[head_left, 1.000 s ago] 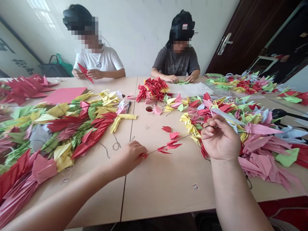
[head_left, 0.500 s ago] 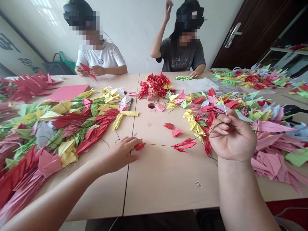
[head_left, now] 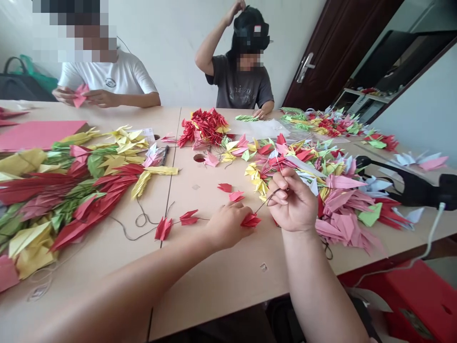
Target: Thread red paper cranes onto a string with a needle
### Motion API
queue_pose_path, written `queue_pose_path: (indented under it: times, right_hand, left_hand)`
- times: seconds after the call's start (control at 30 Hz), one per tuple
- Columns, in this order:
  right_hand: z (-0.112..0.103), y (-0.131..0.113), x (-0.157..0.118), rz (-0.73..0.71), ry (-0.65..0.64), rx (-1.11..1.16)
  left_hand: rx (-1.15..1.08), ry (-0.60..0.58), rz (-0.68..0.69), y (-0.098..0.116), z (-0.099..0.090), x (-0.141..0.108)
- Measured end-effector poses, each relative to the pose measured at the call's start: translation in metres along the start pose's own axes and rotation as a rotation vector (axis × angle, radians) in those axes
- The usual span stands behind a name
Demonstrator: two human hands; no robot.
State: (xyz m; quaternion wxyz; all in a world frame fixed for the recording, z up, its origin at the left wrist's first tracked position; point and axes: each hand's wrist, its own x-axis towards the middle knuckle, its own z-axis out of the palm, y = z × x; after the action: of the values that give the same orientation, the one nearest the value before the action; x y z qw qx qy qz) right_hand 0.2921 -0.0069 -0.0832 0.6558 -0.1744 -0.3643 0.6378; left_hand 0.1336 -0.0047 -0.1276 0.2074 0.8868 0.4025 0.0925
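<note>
My right hand (head_left: 293, 202) pinches a thin needle (head_left: 279, 164) between thumb and fingers, raised over the table. A dark thread (head_left: 264, 204) slants down from it to a red origami crane (head_left: 251, 220). My left hand (head_left: 228, 226) is closed at that crane, its fingertips pressed on the paper and partly hidden. Farther left along the thread lie two more red cranes: one (head_left: 188, 217) near the left wrist, the other (head_left: 163, 228) by the table seam. Beyond the left hand rest two loose cranes, a red one (head_left: 224, 187) and a pinkish-red one (head_left: 236, 196).
Bundles of coloured cranes (head_left: 82, 186) cover the left side, with more pink ones (head_left: 342, 228) on the right. A red heap (head_left: 203, 125) lies mid-table beside a cable hole (head_left: 199, 157). A black device (head_left: 410, 183) stands right. Two people sit opposite, one folding paper.
My left hand has moved right, to a red crane near the right hand. Two red cranes now show strung out to its left. The view has turned right.
</note>
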Motion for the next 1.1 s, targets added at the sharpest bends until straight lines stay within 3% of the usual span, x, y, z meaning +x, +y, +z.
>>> queue_pose_path:
  times: [0.1,0.2,0.47,0.6,0.8,0.93,1.1]
  right_hand:
    - [-0.003,-0.002,0.000,-0.008,-0.005,0.057]
    - [-0.006,-0.006,-0.002,-0.031,0.002,0.086]
    - [-0.001,-0.010,-0.008,-0.070,0.104,-0.067]
    - [0.003,-0.007,-0.007,-0.065,0.110,-0.126]
    - [0.000,-0.003,-0.005,-0.055,0.044,-0.197]
    - [-0.005,-0.005,-0.004,-0.044,0.057,-0.101]
    - [-0.008,-0.016,-0.006,-0.114,0.085,-0.028]
  left_hand:
    - [0.037,0.001,-0.022,-0.009,0.000,-0.006]
    - [0.088,0.012,-0.050,-0.023,-0.009,-0.026]
    - [0.202,0.091,-0.165,-0.055,-0.033,-0.074]
    - [0.173,0.140,-0.123,-0.046,-0.029,-0.071]
    - [0.027,0.141,0.088,-0.019,-0.010,-0.043]
    - [0.048,0.105,0.111,-0.025,-0.003,-0.039]
    - [0.096,0.119,0.064,-0.038,-0.010,-0.054]
